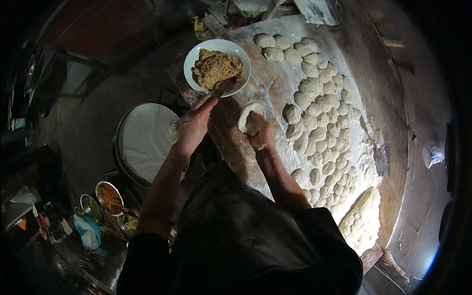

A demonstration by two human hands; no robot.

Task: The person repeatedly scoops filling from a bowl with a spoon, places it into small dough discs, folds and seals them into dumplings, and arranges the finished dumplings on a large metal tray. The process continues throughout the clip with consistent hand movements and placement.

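Observation:
My left hand (193,125) grips a flat filling spatula (222,89), its far end in the white bowl (189,66). A lumpy tan-brown filling (217,68) sits in that bowl. My right hand (263,133) is curled into a cupped piece of dough (244,118), its fingers covering part of the inside. Whether the dough rests on the board or is lifted cannot be told. Right of this hand, many dough pieces (310,121) lie close together on the floured wooden work board (273,88).
A round steamer (145,140) lined with pale cloth stands at left, a pale lump (173,129) at its rim. Lower left are a metal bowl of orange filling (110,197) and a bowl of green filling (94,210). A large dough mass (361,221) and a dough scraper (380,162) lie at right.

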